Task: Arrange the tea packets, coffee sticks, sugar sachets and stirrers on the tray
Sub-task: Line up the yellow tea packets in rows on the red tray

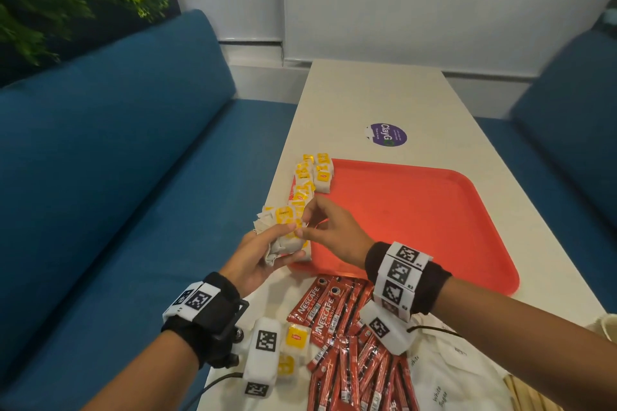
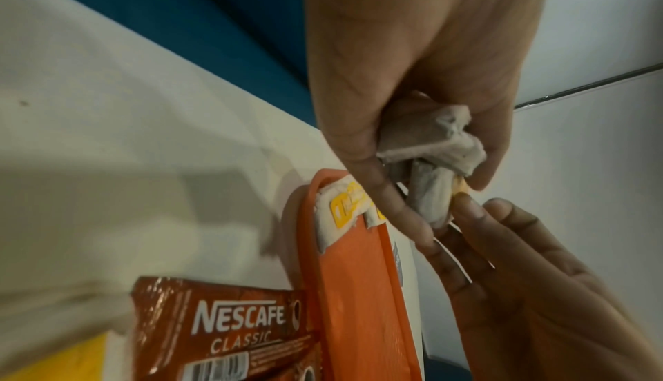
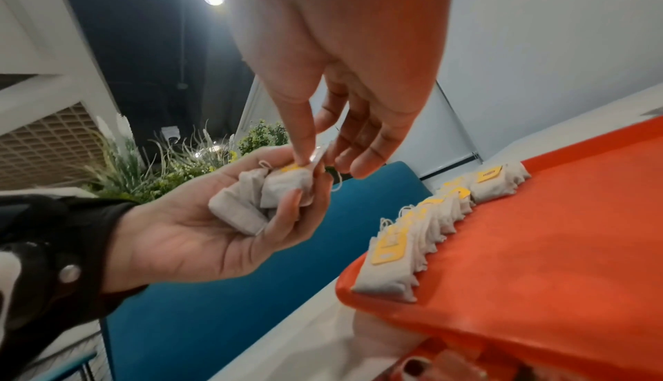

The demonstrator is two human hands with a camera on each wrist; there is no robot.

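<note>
My left hand cups a bunch of tea packets, grey-white bags with yellow tags, above the near left corner of the red tray. My right hand pinches the top packet of that bunch between thumb and forefinger. A row of tea packets lies along the tray's left edge, also seen as tea packets in the right wrist view. Red coffee sticks lie heaped on the table in front of the tray. White sugar sachets lie to their right.
A white table runs away from me, with a purple sticker beyond the tray. Blue sofas flank it on both sides. Two loose tea packets lie near my left wrist. Wooden stirrers show at the lower right.
</note>
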